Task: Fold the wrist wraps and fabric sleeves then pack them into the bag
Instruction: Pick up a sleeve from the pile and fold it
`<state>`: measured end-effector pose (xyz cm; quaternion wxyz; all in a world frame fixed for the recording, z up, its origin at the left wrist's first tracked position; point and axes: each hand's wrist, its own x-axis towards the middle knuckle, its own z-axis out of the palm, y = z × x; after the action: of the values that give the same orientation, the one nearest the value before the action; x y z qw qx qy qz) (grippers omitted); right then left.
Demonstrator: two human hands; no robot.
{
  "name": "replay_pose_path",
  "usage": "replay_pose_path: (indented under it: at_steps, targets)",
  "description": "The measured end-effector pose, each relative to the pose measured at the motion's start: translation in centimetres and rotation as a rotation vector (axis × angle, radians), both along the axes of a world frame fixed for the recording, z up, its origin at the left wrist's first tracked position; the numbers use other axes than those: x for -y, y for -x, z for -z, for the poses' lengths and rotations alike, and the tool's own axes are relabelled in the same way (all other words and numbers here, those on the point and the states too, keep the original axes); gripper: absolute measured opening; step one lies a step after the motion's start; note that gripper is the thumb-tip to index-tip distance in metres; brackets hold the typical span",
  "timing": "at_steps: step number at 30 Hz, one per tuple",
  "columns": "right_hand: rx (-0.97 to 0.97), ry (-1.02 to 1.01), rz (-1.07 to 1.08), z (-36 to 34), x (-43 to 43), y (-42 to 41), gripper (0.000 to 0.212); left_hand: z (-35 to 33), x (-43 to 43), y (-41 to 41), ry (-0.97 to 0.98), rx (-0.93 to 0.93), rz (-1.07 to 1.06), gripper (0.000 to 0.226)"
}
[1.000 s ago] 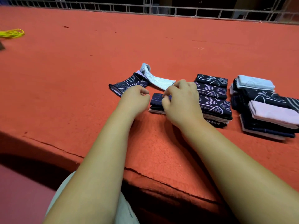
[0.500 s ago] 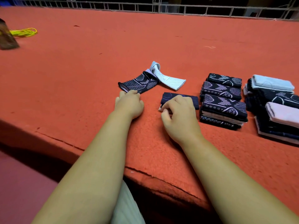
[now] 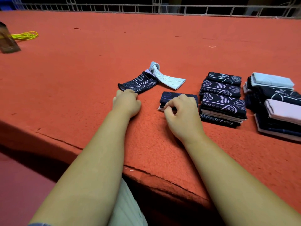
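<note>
Left hand [image 3: 127,102] curled at patterned sleeve [image 3: 138,83], grip unclear; right hand [image 3: 184,115] in pinch on folded sleeve [image 3: 169,95].

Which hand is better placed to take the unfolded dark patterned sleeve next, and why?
Left. The left hand sits at the near end of the dark patterned sleeve, fingers against it. The right hand is occupied, pinching the folded bundle farther right.

We've got the left sleeve [image 3: 138,84] and right sleeve [image 3: 169,79] mid-bench [image 3: 97,62], overlapping at their far ends. Folded sleeve [image 3: 172,95] sits right of them, nearer the front edge. Just beside it, rightward: first stack [image 3: 223,101], then second stack [image 3: 273,103] at the right edge. Cord [image 3: 24,35] lies near the far-left corner.
</note>
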<state>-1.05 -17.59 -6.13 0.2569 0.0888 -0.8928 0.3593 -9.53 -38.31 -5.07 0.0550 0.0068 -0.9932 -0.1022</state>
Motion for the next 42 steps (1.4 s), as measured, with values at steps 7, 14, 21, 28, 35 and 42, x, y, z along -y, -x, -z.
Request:
replay_pose_path:
  at_steps: [7, 14, 21, 28, 35, 42]
  targets:
    - [-0.010, 0.081, -0.001, 0.0, -0.4, 0.3, 0.019, -5.0, -1.3, -4.9, -0.153, 0.006, 0.042, 0.029]
    - [0.009, 0.042, 0.012, 0.1, -0.5, 0.6, 0.022, -5.9, -1.1, -8.0, -0.637, 0.358, 0.253, 0.033]
    - [0.159, 0.045, 0.003, 0.2, -0.2, 0.2, 0.022, -1.6, 1.5, -1.7, -0.453, -0.109, 0.014, 0.046]
    - [0.290, -0.211, 0.046, 0.6, 0.7, 0.1, 0.042, 0.2, 1.7, 0.5, -0.682, -0.088, 0.011, 0.016]
    - [0.302, -0.065, -0.062, 0.6, 0.7, -0.3, 0.019, -0.7, 2.2, -0.6, -1.047, -0.092, -0.018, 0.007]
    - [0.533, 0.475, -0.134, -4.4, -0.1, -3.4, 0.017, -4.8, 2.1, -4.5, -1.275, -0.138, 0.121, 0.017]
